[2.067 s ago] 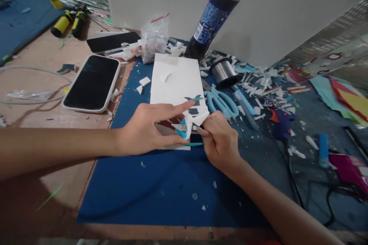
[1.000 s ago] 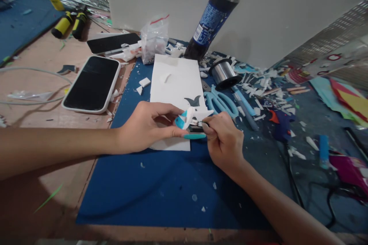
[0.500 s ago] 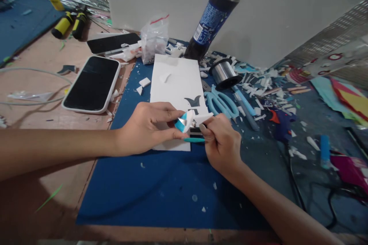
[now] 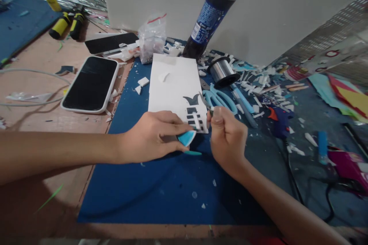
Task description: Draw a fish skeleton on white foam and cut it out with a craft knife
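Note:
My left hand (image 4: pixel 156 137) is closed, pinching a small blue-and-white craft piece (image 4: pixel 186 137) between thumb and fingers. A slim teal fin (image 4: pixel 192 153) sticks out below the thumb. To the right, my right hand (image 4: pixel 228 134) is wrapped round a small knife (image 4: pixel 204 100), its thin grey blade pointing up and left; the handle is mostly hidden in the fist. The two hands are apart. Behind them lies a white sheet (image 4: pixel 169 92) bearing dark cut shapes (image 4: pixel 191 100) and a white strip (image 4: pixel 196 120).
Light-blue scissors (image 4: pixel 220 97), a wire spool (image 4: pixel 223 72) and a dark drink bottle (image 4: pixel 211 19) stand or lie behind my right hand. A phone (image 4: pixel 90 84) is at left. A glue gun (image 4: pixel 280 120) and its cord lie right. White scraps litter the blue mat (image 4: pixel 149 195).
My right hand has drawn away from the craft piece, and the knife blade now points upward. My left hand has lowered slightly and turned the piece, showing its blue face.

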`<state>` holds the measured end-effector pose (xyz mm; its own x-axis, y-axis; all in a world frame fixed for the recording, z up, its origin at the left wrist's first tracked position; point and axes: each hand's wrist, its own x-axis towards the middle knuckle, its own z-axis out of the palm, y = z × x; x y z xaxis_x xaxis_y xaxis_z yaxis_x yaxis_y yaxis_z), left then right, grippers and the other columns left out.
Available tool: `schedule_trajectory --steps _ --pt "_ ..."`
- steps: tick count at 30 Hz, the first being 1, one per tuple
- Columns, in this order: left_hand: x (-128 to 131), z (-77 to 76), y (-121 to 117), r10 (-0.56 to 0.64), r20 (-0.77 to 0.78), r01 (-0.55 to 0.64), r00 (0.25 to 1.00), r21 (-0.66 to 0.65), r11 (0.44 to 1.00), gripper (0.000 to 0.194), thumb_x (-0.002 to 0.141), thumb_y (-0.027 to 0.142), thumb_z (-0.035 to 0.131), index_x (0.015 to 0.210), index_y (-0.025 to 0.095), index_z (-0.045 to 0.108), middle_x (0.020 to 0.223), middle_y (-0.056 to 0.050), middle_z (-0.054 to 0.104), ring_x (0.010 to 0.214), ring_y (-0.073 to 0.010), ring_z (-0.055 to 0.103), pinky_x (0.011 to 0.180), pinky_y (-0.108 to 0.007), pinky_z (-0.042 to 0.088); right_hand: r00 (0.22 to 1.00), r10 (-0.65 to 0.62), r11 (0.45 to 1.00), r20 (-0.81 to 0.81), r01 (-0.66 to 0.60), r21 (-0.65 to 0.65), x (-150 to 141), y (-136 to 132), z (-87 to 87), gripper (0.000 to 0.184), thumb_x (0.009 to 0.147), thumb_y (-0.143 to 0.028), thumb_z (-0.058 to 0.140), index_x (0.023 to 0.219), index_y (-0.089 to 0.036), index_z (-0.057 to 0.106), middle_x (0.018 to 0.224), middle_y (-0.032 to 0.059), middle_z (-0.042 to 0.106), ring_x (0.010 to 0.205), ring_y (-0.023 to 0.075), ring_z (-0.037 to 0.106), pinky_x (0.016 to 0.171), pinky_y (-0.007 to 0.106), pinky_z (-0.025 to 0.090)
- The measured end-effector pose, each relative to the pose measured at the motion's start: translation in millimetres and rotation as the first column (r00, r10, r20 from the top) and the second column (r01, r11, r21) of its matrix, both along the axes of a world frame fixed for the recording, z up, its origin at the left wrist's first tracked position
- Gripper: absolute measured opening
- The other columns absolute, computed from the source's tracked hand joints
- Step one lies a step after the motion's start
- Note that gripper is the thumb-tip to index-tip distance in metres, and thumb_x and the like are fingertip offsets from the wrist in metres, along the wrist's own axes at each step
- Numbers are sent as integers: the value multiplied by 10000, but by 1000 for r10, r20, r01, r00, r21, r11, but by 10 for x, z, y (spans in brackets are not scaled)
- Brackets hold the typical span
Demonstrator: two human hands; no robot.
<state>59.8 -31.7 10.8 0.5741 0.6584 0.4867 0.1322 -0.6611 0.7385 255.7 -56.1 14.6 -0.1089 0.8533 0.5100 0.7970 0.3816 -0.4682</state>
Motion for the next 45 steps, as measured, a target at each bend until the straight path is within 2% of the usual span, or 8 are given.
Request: schedule_trajectory --steps 3,6,15,18,26,32,37,45 --pt "7 9 -8 31 -39 -34 999 -95 995 307 728 246 717 999 103 694 827 -95 701 683 -153 670 600 -204 581 996 -50 998 -70 48 -32 44 50 6 312 941 -316 341 672 -200 445 552 -24 410 478 97 387 482 241 329" --pt "3 18 3 66 -46 -72 997 -135 988 309 713 312 730 961 129 701 768 -70 703 658 -158 663 581 -216 576 993 -37 996 -111 27 -88 79 74 -27 321 945 -305 329 667 -194 445 576 -16 443 489 94 412 492 244 337" --pt "-26 18 21 171 5 -165 985 -245 955 348 661 394 757 867 121 696 745 -49 714 635 -158 669 564 -204 582 966 247 968 80 -249 19 72 13 -32 247 932 -194 348 694 -199 412 586 -13 409 571 118 390 540 243 334" --pt "-28 12 19 187 38 -173 982 -233 957 356 641 374 777 859 106 691 725 -46 712 617 -146 665 557 -184 579 945 299 953 129 -303 10 64 8 -16 223 930 -183 348 720 -200 419 583 -12 404 566 125 363 545 254 326" --pt "-41 27 16 182 39 -173 982 -169 970 341 646 329 783 884 100 699 779 -62 723 636 -131 666 561 -153 577 940 287 956 183 -292 -1 79 22 -33 192 903 -154 390 721 -196 437 577 -13 397 551 126 349 555 264 326" --pt "-42 26 6 126 77 -112 989 -175 978 276 676 278 765 917 154 715 797 -49 728 646 -139 675 578 -192 593 939 295 956 179 -292 -41 80 14 -37 198 895 -155 396 709 -189 454 565 -14 396 549 124 368 546 258 322" --pt "-39 30 6 88 70 -75 994 -168 983 60 701 225 745 749 191 734 806 -39 728 710 -160 687 611 -219 594 939 305 952 162 -302 -43 68 7 -20 203 886 -146 392 696 -183 453 567 -8 406 546 125 361 540 261 306" --pt "-34 48 3 79 39 -74 996 -124 990 76 723 251 727 673 193 723 762 -38 728 664 -147 681 565 -193 571 943 290 957 165 -285 -53 53 0 -41 197 891 -170 391 719 -181 487 565 -4 418 547 135 373 529 259 302"
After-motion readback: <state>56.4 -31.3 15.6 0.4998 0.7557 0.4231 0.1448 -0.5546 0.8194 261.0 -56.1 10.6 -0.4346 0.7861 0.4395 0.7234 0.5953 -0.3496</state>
